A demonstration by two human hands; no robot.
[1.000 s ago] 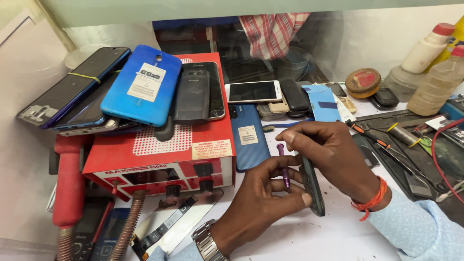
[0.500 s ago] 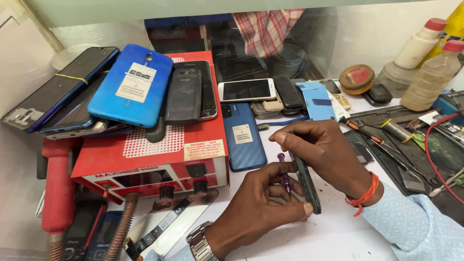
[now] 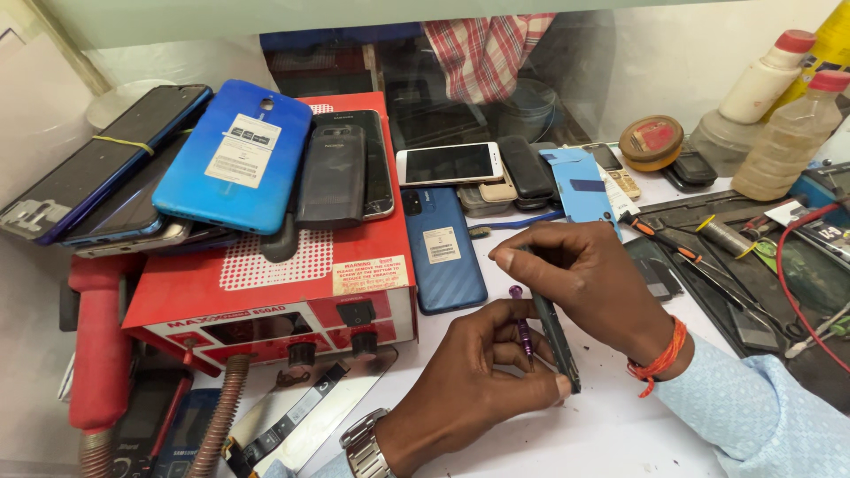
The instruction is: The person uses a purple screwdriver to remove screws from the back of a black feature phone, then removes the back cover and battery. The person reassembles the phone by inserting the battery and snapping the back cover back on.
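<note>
My right hand point(image 3: 595, 285), with an orange thread at the wrist, grips a thin dark phone point(image 3: 560, 347) standing on its edge over the white bench. My left hand point(image 3: 467, 382), wearing a metal watch, holds a small purple screwdriver point(image 3: 521, 326) upright right beside the phone. Its thumb rests against the phone's near end. Both hands meet at the phone, just right of a blue phone point(image 3: 447, 250) lying face down.
A red rework-station box point(image 3: 266, 283) at the left carries several stacked phones, one with a bright blue back point(image 3: 235, 155). A red handle point(image 3: 97, 345) lies before it. More phones point(image 3: 450, 164), bottles point(image 3: 786, 133) and tools on a dark mat point(image 3: 708, 257) sit at the right.
Both hands keep their hold on the phone and the screwdriver and stay in the same spot. The view has shifted a little.
</note>
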